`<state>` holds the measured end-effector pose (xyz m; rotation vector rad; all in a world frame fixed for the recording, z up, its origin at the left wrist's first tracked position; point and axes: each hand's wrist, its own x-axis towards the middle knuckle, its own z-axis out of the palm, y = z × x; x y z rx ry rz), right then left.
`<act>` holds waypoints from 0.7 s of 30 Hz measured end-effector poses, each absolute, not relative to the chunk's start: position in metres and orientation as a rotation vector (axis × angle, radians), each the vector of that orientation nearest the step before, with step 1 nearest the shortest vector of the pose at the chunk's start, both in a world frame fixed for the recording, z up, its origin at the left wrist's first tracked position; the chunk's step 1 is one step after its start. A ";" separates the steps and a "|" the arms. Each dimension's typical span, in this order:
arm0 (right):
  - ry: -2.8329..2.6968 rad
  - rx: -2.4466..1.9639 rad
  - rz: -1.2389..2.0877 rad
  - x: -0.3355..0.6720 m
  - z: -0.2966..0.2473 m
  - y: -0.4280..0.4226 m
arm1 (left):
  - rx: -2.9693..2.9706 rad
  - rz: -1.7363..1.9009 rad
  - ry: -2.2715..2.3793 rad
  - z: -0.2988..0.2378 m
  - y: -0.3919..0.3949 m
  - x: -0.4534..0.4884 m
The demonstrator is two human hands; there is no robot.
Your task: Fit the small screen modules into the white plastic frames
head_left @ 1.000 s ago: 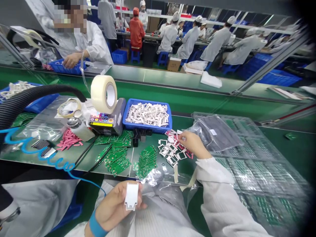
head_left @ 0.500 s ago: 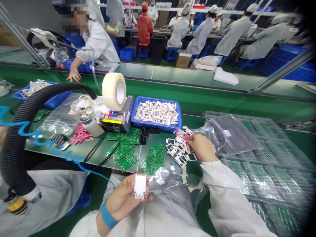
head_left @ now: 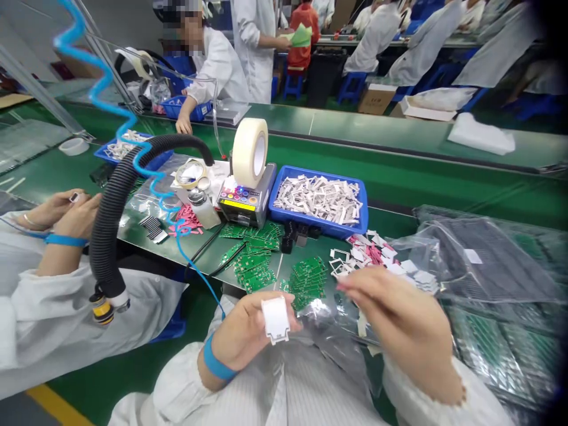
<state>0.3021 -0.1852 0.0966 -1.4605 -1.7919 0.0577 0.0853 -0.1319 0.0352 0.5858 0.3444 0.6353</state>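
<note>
grip of left hand [head_left: 243, 331]: apparently framed panel [head_left: 276, 318]

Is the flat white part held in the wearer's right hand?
No: the left hand holds the flat white part, and the right hand is apart from it.

- Ahead of me, a cream tape roll [head_left: 242, 155] stands on a grey machine [head_left: 265, 192] with coloured buttons [head_left: 238, 193].
- To my left, a black ribbed hose [head_left: 109, 222] arches over the tabletop [head_left: 327, 243].
- Beyond, I see a cardboard box [head_left: 376, 100] near blue stools [head_left: 352, 81], people in white coats [head_left: 371, 42] and one person in red [head_left: 303, 38].
</note>
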 end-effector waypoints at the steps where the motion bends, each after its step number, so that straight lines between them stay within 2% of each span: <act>1: -1.848 -1.352 0.078 0.288 0.104 -0.185 | 0.624 0.673 0.349 0.037 -0.131 0.086; 9: -1.820 -1.207 0.206 0.248 0.110 -0.165 | 0.673 0.780 0.435 0.043 -0.129 0.083; 16: -2.037 -1.028 -0.167 0.229 0.077 -0.165 | 0.592 0.807 0.501 0.046 -0.128 0.081; 21: -2.000 -1.044 -0.057 0.227 0.068 -0.169 | 0.545 0.791 0.493 0.050 -0.126 0.083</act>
